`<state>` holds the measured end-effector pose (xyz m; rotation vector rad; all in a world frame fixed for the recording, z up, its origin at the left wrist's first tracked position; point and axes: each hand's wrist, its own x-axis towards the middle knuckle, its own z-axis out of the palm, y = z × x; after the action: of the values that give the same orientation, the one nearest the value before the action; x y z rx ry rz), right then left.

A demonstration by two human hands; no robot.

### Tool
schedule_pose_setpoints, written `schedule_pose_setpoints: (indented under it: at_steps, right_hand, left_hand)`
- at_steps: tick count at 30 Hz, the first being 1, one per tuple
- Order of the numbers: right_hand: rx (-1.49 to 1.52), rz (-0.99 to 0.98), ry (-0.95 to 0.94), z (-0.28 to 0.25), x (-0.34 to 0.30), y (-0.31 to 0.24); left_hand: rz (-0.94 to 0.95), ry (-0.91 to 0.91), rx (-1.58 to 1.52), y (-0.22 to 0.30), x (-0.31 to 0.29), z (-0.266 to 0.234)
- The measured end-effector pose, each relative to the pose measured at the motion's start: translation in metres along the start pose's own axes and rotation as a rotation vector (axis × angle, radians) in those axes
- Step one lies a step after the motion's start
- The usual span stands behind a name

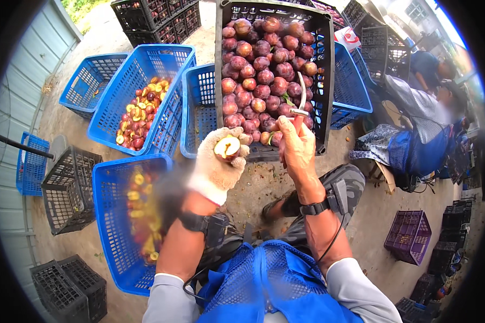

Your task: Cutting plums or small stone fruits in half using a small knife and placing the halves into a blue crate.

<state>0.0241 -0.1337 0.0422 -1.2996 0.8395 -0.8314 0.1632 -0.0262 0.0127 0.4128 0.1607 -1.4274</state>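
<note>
My left hand (pixel 213 167), in a pale knitted glove, is closed around a cut plum (pixel 228 147) whose yellow face and core point up. My right hand (pixel 298 153) is bare and grips the red handle of a small curved knife (pixel 303 92). Its thin blade points away from me, over the whole plums (pixel 261 78). These dark red fruits fill a black crate (pixel 327 70) just beyond both hands. A blue basket (pixel 110 231) stands left of my gloved hand, with cut plums (pixel 143 196) in it, partly blurred.
Another blue basket (pixel 99 121) with cut plums stands at the far left. More blue baskets (pixel 199 126) flank and underlie the black crate. Stacked black crates (pixel 145 16) stand at the back. On the right sits a co-worker (pixel 420 118), and a purple crate (pixel 408 237) lies on the concrete floor.
</note>
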Motion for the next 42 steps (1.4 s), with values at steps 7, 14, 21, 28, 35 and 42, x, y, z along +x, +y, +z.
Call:
schedule_pose_setpoints:
  at_steps: [7, 14, 21, 28, 35, 42]
  right_hand:
    - [-0.248, -0.008, 0.054, -0.002, 0.039, 0.07]
    - [-1.296, -0.5, -0.08, 0.002, 0.105, 0.081]
    - [-0.943, -0.392, -0.22, -0.017, 0.122, 0.065]
    - [-0.153, 0.182, -0.373, -0.012, 0.022, 0.009]
    - [-0.39, -0.161, -0.271, -0.025, -0.003, -0.006]
    - [-0.596, -0.521, -0.399, -0.014, -0.009, -0.011]
  left_hand:
    - [0.494, 0.014, -0.393, 0.086, 0.014, 0.011]
    - [0.999, 0.228, 0.252, 0.077, -0.032, 0.048]
    - [0.354, 0.252, 0.75, -0.017, 0.006, 0.011]
    - [0.031, -0.201, 0.41, -0.024, 0.025, 0.012]
    - [0.163, 0.17, 0.302, -0.025, 0.027, 0.032]
    - [0.157, 0.092, 0.335, -0.032, 0.035, 0.024]
